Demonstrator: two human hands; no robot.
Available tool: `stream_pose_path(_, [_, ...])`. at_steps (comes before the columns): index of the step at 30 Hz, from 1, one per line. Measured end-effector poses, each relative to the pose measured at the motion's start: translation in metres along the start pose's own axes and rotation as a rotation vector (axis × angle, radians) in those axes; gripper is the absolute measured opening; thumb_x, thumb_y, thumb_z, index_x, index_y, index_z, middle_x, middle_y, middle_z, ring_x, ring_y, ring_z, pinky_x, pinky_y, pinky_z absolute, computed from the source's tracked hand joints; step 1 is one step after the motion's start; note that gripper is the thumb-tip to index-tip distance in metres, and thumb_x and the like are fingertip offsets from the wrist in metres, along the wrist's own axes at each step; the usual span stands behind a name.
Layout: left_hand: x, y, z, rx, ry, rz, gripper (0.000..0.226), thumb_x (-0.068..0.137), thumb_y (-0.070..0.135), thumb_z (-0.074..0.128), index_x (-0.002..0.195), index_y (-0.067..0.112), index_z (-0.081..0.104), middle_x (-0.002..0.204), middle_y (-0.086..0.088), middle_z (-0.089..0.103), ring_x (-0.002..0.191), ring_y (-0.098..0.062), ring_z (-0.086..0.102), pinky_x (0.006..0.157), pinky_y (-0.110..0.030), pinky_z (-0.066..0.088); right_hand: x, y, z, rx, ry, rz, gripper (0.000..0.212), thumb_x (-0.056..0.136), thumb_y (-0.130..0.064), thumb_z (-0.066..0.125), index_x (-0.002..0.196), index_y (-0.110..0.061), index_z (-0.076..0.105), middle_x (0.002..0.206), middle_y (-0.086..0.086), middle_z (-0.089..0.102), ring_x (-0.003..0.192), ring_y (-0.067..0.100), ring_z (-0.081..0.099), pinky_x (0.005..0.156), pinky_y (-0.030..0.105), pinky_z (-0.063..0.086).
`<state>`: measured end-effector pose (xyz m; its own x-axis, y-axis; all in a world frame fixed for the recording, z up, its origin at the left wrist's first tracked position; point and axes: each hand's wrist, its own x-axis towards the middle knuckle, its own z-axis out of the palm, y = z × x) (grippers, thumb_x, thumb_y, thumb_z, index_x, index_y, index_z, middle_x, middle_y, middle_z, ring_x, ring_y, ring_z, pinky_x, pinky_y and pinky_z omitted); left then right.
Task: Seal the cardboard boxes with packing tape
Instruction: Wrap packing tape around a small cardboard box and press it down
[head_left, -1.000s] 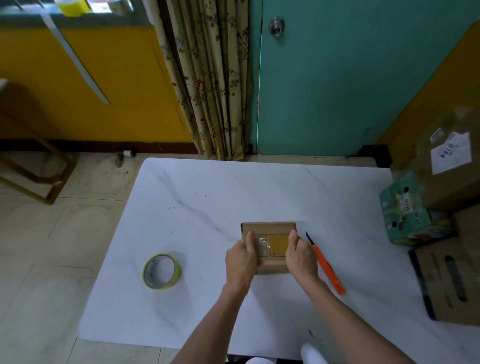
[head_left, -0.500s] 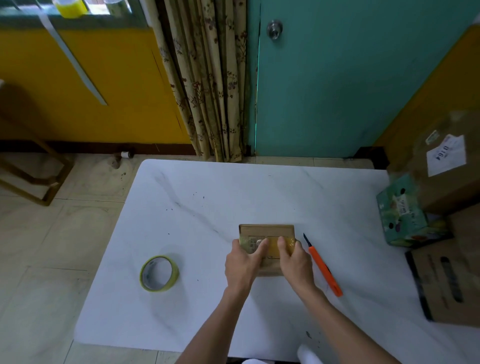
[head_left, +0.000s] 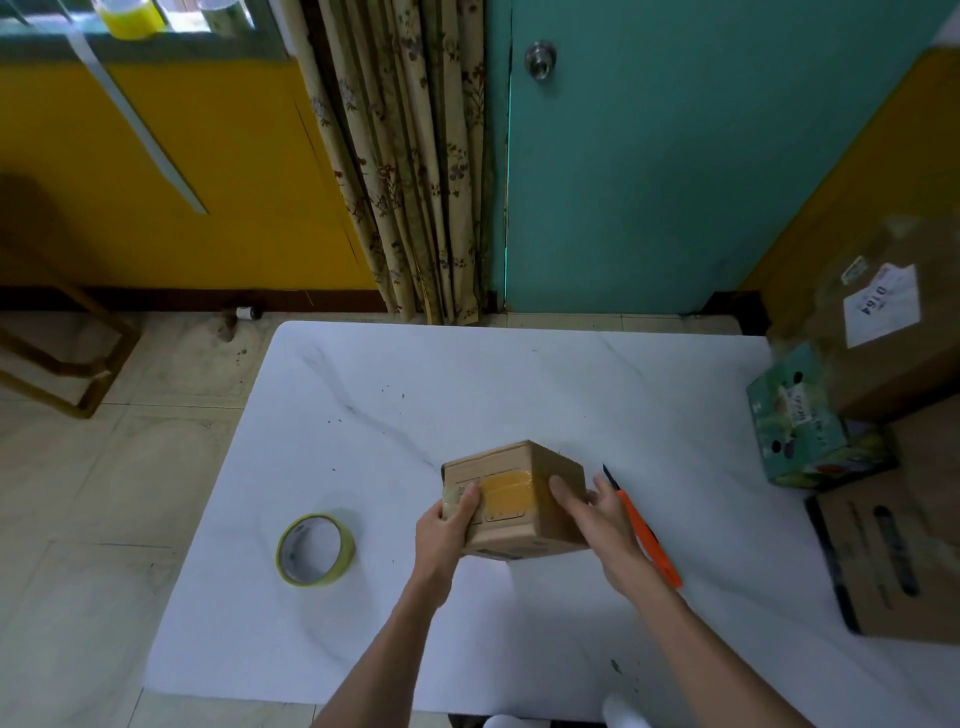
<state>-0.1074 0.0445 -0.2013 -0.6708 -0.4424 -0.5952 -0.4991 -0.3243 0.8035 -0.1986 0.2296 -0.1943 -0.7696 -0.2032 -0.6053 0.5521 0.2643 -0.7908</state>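
Since the earlier frames the small cardboard box (head_left: 519, 532) has turned from lying square under both palms to standing cornerwise, one vertical edge pointing away from the person. It sits at the centre of the white marble-pattern worktop (head_left: 467, 395), with a shadow under its near edge.

The hands are apart, one on each side of the box. The left hand (head_left: 444, 530) grips the left side, thumb laid over clear tape on the top face, beside a yellow patch (head_left: 506, 493). The right hand (head_left: 597, 519) rests against the right face with its fingers nearly straight.

A yellow-green tape roll (head_left: 347, 551) lies flat, well to the left of the box. An orange utility knife (head_left: 649, 540) lies just beyond the right hand. Larger cartons (head_left: 883, 332) stand at the right edge.
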Motion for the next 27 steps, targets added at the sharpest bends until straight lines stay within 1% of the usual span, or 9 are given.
stream_pose_path(1, [0.001, -0.002, -0.001, -0.006, 0.012, 0.008, 0.047, 0.084, 0.055, 0.069, 0.107, 0.014, 0.071, 0.098, -0.006, 0.076, 0.090, -0.023, 0.074, 0.075, -0.032, 0.061, 0.001, 0.000, -0.001, -0.004, -0.016, 0.005, 0.096, 0.069, -0.064, 0.077, 0.144, -0.016, 0.041, 0.136, -0.002, 0.057, 0.123, 0.021, 0.056, 0.098, 0.036, 0.050])
stream_pose_path(3, [0.006, -0.004, -0.001, -0.001, 0.069, 0.049, 0.046, 0.087, 0.054, 0.068, 0.106, 0.013, 0.072, 0.097, -0.004, 0.076, 0.092, -0.025, 0.072, 0.077, -0.033, 0.061, 0.000, -0.004, -0.002, -0.001, -0.008, -0.043, 0.077, 0.068, -0.058, 0.081, 0.129, -0.017, 0.058, 0.120, -0.002, 0.069, 0.109, 0.016, 0.065, 0.084, 0.028, 0.055])
stream_pose_path(7, [0.012, -0.006, 0.007, 0.232, 0.140, 0.159, 0.048, 0.094, 0.059, 0.058, 0.101, 0.016, 0.077, 0.104, -0.002, 0.075, 0.108, -0.029, 0.067, 0.090, -0.044, 0.057, -0.007, -0.007, 0.010, -0.216, 0.263, -0.210, 0.040, 0.073, -0.041, 0.084, 0.105, -0.025, 0.066, 0.101, -0.011, 0.066, 0.095, 0.012, 0.065, 0.074, 0.026, 0.054])
stream_pose_path(10, [0.000, 0.011, 0.027, 0.087, 0.021, 0.070, 0.059, 0.096, 0.069, 0.044, 0.089, 0.019, 0.075, 0.086, -0.001, 0.074, 0.088, -0.024, 0.070, 0.074, -0.035, 0.057, -0.006, -0.005, 0.021, -0.227, 0.295, -0.171, 0.051, 0.074, -0.049, 0.081, 0.114, -0.024, 0.060, 0.106, -0.009, 0.062, 0.100, 0.014, 0.062, 0.082, 0.032, 0.056])
stream_pose_path(13, [-0.001, 0.019, 0.040, 0.156, -0.079, 0.018, 0.060, 0.085, 0.076, 0.056, 0.118, 0.026, 0.065, 0.106, 0.006, 0.070, 0.097, -0.013, 0.068, 0.075, -0.026, 0.056, -0.005, -0.005, 0.021, -0.255, 0.262, -0.104, 0.071, 0.068, -0.061, 0.080, 0.121, -0.021, 0.056, 0.109, -0.004, 0.066, 0.097, 0.015, 0.065, 0.080, 0.031, 0.058])
stream_pose_path(16, [0.000, 0.013, 0.050, 0.372, -0.001, 0.082, 0.077, 0.073, 0.082, 0.065, 0.127, 0.028, 0.057, 0.111, 0.010, 0.069, 0.097, -0.009, 0.067, 0.079, -0.024, 0.058, -0.008, -0.008, 0.021, -0.318, 0.264, -0.102, 0.066, 0.071, -0.068, 0.074, 0.116, -0.023, 0.056, 0.103, -0.005, 0.066, 0.091, 0.011, 0.065, 0.069, 0.022, 0.056])
stream_pose_path(19, [-0.003, 0.009, 0.057, 0.441, 0.130, 0.165, 0.066, 0.081, 0.074, 0.064, 0.125, 0.025, 0.058, 0.106, 0.009, 0.069, 0.091, -0.007, 0.066, 0.073, -0.018, 0.053, -0.011, -0.006, 0.023, -0.395, 0.293, -0.147, 0.055, 0.079, -0.065, 0.067, 0.112, -0.022, 0.057, 0.099, -0.006, 0.066, 0.085, 0.008, 0.065, 0.064, 0.017, 0.053])
stream_pose_path(22, [0.002, 0.007, 0.055, 0.506, 0.117, 0.189, 0.059, 0.092, 0.066, 0.057, 0.127, 0.019, 0.059, 0.108, 0.005, 0.069, 0.094, -0.014, 0.066, 0.079, -0.027, 0.057, -0.009, -0.005, 0.019, -0.455, 0.327, -0.200, 0.038, 0.094, -0.052, 0.057, 0.101, -0.015, 0.061, 0.083, -0.006, 0.065, 0.072, 0.003, 0.062, 0.054, 0.013, 0.044])
stream_pose_path(27, [0.003, 0.010, 0.047, 0.622, 0.072, 0.271, 0.049, 0.106, 0.050, 0.037, 0.128, 0.012, 0.058, 0.104, 0.002, 0.063, 0.092, -0.017, 0.061, 0.081, -0.029, 0.052, -0.007, -0.003, 0.017, -0.585, 0.366, -0.257, 0.039, 0.105, -0.038, 0.035, 0.088, -0.010, 0.055, 0.063, -0.003, 0.050, 0.056, 0.007, 0.050, 0.046, 0.017, 0.033])
